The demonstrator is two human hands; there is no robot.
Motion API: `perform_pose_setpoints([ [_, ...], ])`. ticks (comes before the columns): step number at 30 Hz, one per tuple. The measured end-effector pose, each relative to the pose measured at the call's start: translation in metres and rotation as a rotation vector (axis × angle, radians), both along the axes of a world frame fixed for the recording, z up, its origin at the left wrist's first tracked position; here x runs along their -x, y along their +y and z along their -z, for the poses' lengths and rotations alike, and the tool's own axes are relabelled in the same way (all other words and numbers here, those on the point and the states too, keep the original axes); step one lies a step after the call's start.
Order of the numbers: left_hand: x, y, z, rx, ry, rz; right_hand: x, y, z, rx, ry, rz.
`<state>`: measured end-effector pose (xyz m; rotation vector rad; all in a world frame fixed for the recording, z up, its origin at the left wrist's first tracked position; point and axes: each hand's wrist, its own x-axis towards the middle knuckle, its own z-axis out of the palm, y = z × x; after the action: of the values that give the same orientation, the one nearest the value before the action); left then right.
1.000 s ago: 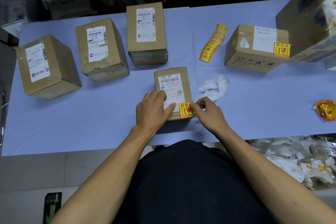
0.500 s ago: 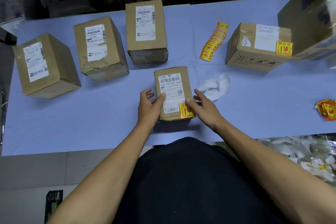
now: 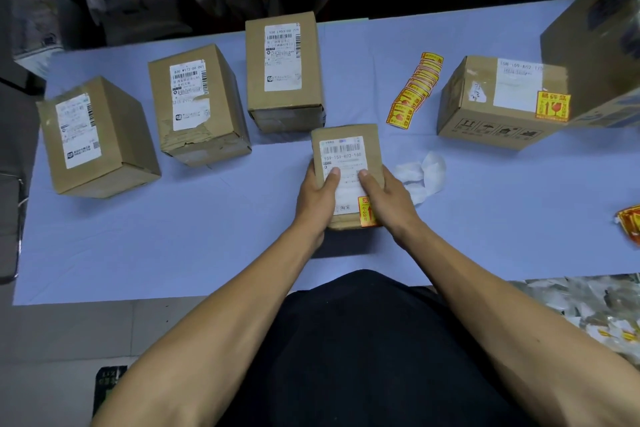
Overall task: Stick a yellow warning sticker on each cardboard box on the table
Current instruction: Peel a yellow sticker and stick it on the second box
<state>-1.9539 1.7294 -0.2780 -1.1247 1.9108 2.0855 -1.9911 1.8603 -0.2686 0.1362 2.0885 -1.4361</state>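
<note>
Hands grip a small box from both sides at the near middle of the table. The left hand wraps its left edge, thumb lying across the white label; the right hand wraps the right edge, thumb likewise on the label. A yellow sticker sits on the box's near right corner, partly hidden by the right hand. Whether the box rests on the table or is raised off it, I cannot tell.

Three more boxes stand apart in a row across the left and middle — a left box, a torn box with a ripped label, and a far box just behind the held one. None of their visible faces carries a yellow sticker.

On the right sits a wide box with a yellow sticker on its top at the near right. A big carton crowds against it at the frame edge.

A strip of stickers lies on the table between the far box and the wide box. Crumpled white backing lies just right of the right hand. More stickers — a loose pile — lie at the right edge.
</note>
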Motion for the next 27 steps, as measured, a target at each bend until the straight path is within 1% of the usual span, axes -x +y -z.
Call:
perform_pose_setpoints([
  [6,0.085,0.007,-0.025,-0.021,0.088,0.069,0.077,0.01,-0.022,-0.067,0.117,0.045],
  [10,0.144,-0.003,-0.036,0.012,0.125,0.093,0.133,0.001,-0.026,-0.037,0.132,0.055],
  [14,0.192,-0.023,-0.033,0.054,0.09,0.126,0.184,-0.018,-0.019,-0.035,0.131,0.036],
  [21,0.243,-0.035,-0.005,0.053,-0.041,0.068,0.237,-0.038,0.014,-0.057,0.014,0.013],
  [27,0.258,-0.041,0.005,0.112,-0.044,0.087,0.251,-0.044,0.022,-0.113,0.104,0.014],
])
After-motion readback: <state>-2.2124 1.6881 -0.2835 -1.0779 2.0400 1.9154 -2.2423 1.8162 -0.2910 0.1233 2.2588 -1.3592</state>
